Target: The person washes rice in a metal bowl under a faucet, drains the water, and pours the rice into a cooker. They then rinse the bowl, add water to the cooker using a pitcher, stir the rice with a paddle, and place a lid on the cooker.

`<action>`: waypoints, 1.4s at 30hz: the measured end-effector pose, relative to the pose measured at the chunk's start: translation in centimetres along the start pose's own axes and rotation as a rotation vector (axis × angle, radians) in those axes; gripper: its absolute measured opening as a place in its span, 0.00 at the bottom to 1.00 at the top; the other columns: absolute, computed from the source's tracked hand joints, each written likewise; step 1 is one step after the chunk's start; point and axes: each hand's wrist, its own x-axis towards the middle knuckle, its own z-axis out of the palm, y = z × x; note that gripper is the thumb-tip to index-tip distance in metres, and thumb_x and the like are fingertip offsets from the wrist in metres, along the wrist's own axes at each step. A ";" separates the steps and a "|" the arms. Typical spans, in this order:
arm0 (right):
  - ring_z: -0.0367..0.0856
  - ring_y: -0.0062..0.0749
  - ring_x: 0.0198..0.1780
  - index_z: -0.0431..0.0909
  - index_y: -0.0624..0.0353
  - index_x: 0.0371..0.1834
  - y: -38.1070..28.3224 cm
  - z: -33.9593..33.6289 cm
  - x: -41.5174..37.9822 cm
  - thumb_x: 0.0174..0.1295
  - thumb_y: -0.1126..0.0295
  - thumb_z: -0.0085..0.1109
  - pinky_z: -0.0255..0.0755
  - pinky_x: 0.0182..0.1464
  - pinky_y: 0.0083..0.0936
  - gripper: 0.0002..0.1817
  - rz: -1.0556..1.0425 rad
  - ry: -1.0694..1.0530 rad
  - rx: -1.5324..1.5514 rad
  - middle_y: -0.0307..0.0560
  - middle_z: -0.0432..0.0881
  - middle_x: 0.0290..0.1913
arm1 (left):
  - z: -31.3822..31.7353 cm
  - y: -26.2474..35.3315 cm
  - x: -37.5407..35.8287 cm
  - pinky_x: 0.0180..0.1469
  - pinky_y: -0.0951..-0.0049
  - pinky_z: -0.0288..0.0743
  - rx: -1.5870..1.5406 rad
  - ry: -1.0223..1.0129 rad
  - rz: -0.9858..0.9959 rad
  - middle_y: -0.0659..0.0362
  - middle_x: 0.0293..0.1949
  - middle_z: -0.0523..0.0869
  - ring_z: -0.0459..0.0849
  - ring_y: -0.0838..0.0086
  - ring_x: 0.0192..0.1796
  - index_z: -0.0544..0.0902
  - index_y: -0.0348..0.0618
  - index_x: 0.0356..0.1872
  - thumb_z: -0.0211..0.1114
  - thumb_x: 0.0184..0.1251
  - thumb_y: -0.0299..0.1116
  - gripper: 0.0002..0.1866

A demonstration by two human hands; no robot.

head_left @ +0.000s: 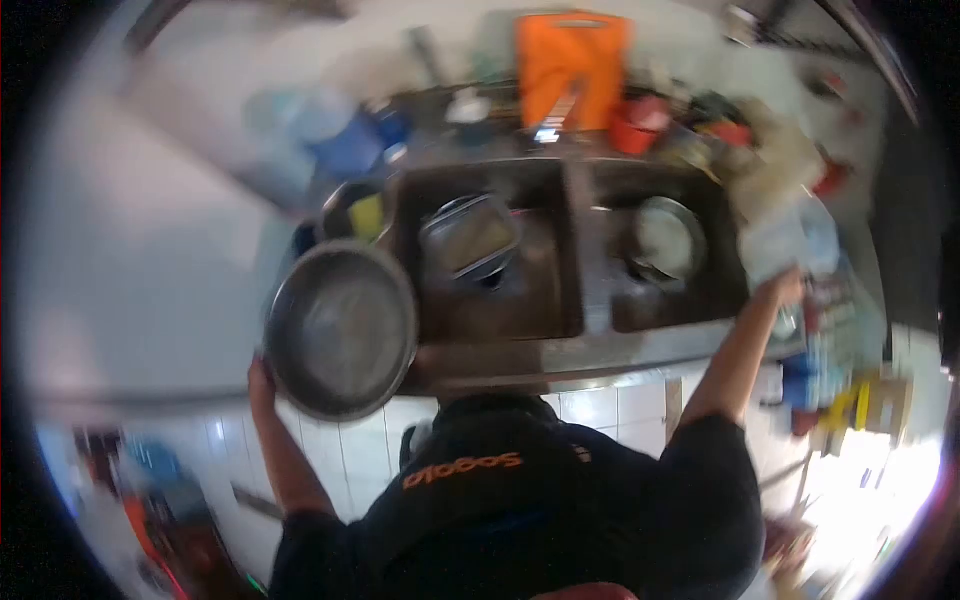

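My left hand [261, 380] grips the rim of a large round steel basin [342, 330], held tilted at the left front of the double sink [565, 335]. My right hand [783, 290] reaches out to the counter at the sink's right edge, touching or close to clear containers [790, 235]; the blur hides whether it holds anything. A steel tray or pan [468, 238] lies in the left sink bowl. A round steel dish [668, 238] sits in the right bowl.
An orange cutting board [572, 65] stands behind the sink, with red cups [640, 125] and cluttered items beside it. Blue plastic items [350, 145] sit at the back left. A yellow sponge [366, 215] lies by the left bowl. White tiles [600, 405] face the counter front.
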 end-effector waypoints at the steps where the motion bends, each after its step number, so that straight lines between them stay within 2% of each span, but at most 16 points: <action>1: 0.80 0.40 0.33 0.80 0.69 0.25 -2.4 0.2 -6.9 0.54 0.68 0.55 0.75 0.39 0.37 0.13 -0.094 0.135 0.071 0.57 0.82 0.31 | 2.9 1.5 -1.9 0.57 0.66 0.67 0.029 0.086 -0.013 0.50 0.51 0.78 0.76 0.64 0.52 0.71 0.31 0.56 0.40 0.73 0.49 0.28; 3: 0.69 0.32 0.25 0.76 0.69 0.20 1.1 0.5 -16.7 0.48 0.69 0.50 0.65 0.28 0.36 0.12 -0.237 -0.166 0.215 0.47 0.77 0.24 | 4.0 1.6 -2.8 0.52 0.68 0.69 0.105 0.119 0.065 0.55 0.45 0.80 0.76 0.69 0.46 0.75 0.34 0.53 0.43 0.72 0.46 0.24; 5: 0.72 0.27 0.28 0.76 0.61 0.23 4.8 0.6 -29.5 0.52 0.69 0.51 0.64 0.28 0.30 0.08 -0.094 -0.465 0.192 0.42 0.76 0.26 | 4.8 2.0 -3.9 0.51 0.70 0.70 0.120 0.195 -0.032 0.54 0.46 0.81 0.77 0.70 0.47 0.75 0.35 0.53 0.43 0.72 0.47 0.25; 7: 0.71 0.20 0.30 0.77 0.56 0.37 6.9 -1.3 -41.7 0.62 0.65 0.52 0.64 0.30 0.19 0.08 0.115 -1.015 0.218 0.36 0.76 0.29 | 4.7 2.6 -4.3 0.51 0.70 0.71 0.111 0.257 -0.057 0.53 0.47 0.81 0.78 0.70 0.48 0.75 0.35 0.53 0.43 0.72 0.47 0.25; 10: 0.72 0.21 0.29 0.76 0.59 0.42 6.1 -0.8 -53.4 0.64 0.60 0.51 0.67 0.31 0.19 0.14 0.376 -1.610 -0.001 0.39 0.77 0.32 | 4.9 1.7 -3.6 0.52 0.70 0.70 -0.037 0.139 -0.001 0.51 0.47 0.80 0.78 0.69 0.47 0.75 0.31 0.51 0.45 0.72 0.45 0.24; 12: 0.73 0.26 0.31 0.75 0.60 0.41 4.5 -0.2 -58.5 0.66 0.59 0.47 0.68 0.35 0.24 0.15 0.515 -1.714 -0.189 0.41 0.77 0.32 | 5.7 2.3 -4.2 0.52 0.70 0.71 -0.043 0.154 -0.015 0.51 0.47 0.80 0.78 0.69 0.47 0.75 0.31 0.51 0.47 0.71 0.44 0.23; 15: 0.74 0.32 0.36 0.73 0.63 0.40 8.9 2.5 -61.6 0.67 0.58 0.43 0.68 0.42 0.30 0.17 0.251 -1.600 -0.065 0.43 0.76 0.34 | 6.4 3.2 -5.4 0.49 0.71 0.73 -0.063 0.144 0.002 0.50 0.46 0.80 0.79 0.68 0.45 0.74 0.29 0.50 0.55 0.68 0.42 0.22; 16: 0.73 0.35 0.39 0.74 0.64 0.39 8.9 2.7 -61.8 0.67 0.61 0.41 0.65 0.46 0.32 0.17 0.759 -1.483 -0.010 0.45 0.77 0.38 | 6.2 3.2 -5.1 0.50 0.71 0.72 0.160 0.180 0.015 0.50 0.47 0.80 0.79 0.68 0.46 0.73 0.31 0.52 0.55 0.67 0.44 0.24; 17: 0.73 0.35 0.39 0.74 0.64 0.39 8.7 2.5 -62.2 0.67 0.61 0.41 0.65 0.46 0.32 0.17 0.749 -1.477 -0.010 0.45 0.77 0.38 | 6.0 3.1 -4.9 0.50 0.70 0.72 0.380 0.213 0.033 0.50 0.47 0.80 0.79 0.68 0.46 0.72 0.32 0.53 0.55 0.67 0.46 0.25; 18: 0.73 0.34 0.39 0.74 0.63 0.38 8.4 2.3 -62.4 0.66 0.61 0.42 0.65 0.45 0.32 0.16 0.740 -1.452 0.065 0.45 0.77 0.38 | 5.8 2.0 -4.7 0.47 0.68 0.74 0.121 0.175 0.049 0.49 0.44 0.81 0.81 0.66 0.43 0.73 0.32 0.52 0.60 0.64 0.44 0.24; 21: 0.72 0.32 0.38 0.74 0.61 0.35 7.2 1.6 -62.8 0.65 0.64 0.43 0.65 0.44 0.29 0.13 0.743 -1.393 0.133 0.44 0.76 0.36 | 4.5 0.1 -4.4 0.43 0.66 0.75 0.181 0.222 0.045 0.50 0.42 0.81 0.81 0.63 0.40 0.74 0.33 0.48 0.61 0.61 0.37 0.19; 22: 0.72 0.31 0.37 0.74 0.61 0.34 7.0 1.5 -62.9 0.65 0.64 0.43 0.65 0.43 0.29 0.12 0.705 -1.400 0.075 0.43 0.76 0.35 | 4.2 -0.3 -4.1 0.43 0.65 0.76 0.124 0.250 0.012 0.48 0.40 0.81 0.81 0.61 0.40 0.75 0.33 0.46 0.61 0.55 0.28 0.17; 25: 0.73 0.31 0.36 0.74 0.61 0.33 6.2 0.4 -63.0 0.64 0.65 0.43 0.67 0.42 0.29 0.12 0.671 -1.392 -0.025 0.43 0.76 0.34 | 5.5 3.3 -6.8 0.44 0.65 0.75 0.166 0.268 -0.052 0.48 0.40 0.81 0.81 0.61 0.40 0.75 0.32 0.45 0.58 0.48 0.24 0.19; 28: 0.75 0.32 0.35 0.74 0.61 0.34 4.8 -1.1 -63.3 0.64 0.64 0.44 0.68 0.40 0.29 0.12 0.651 -1.383 -0.058 0.43 0.76 0.34 | 5.1 4.0 -7.4 0.41 0.70 0.73 0.235 0.285 -0.046 0.49 0.37 0.81 0.80 0.66 0.37 0.76 0.29 0.43 0.53 0.45 0.24 0.19; 31: 0.76 0.32 0.35 0.75 0.61 0.35 3.2 -2.4 -63.6 0.64 0.64 0.44 0.70 0.40 0.29 0.13 0.672 -1.389 -0.038 0.44 0.77 0.33 | 3.9 3.2 -7.0 0.41 0.70 0.74 0.056 0.211 0.005 0.50 0.37 0.82 0.81 0.66 0.37 0.76 0.29 0.43 0.53 0.44 0.24 0.20; 42: 0.78 0.33 0.37 0.75 0.62 0.39 2.5 -4.6 -64.5 0.64 0.64 0.44 0.71 0.43 0.29 0.14 0.702 -1.374 -0.054 0.47 0.80 0.35 | 2.0 5.8 -8.6 0.45 0.69 0.73 0.200 0.224 0.000 0.49 0.38 0.82 0.81 0.66 0.39 0.76 0.28 0.45 0.53 0.43 0.24 0.22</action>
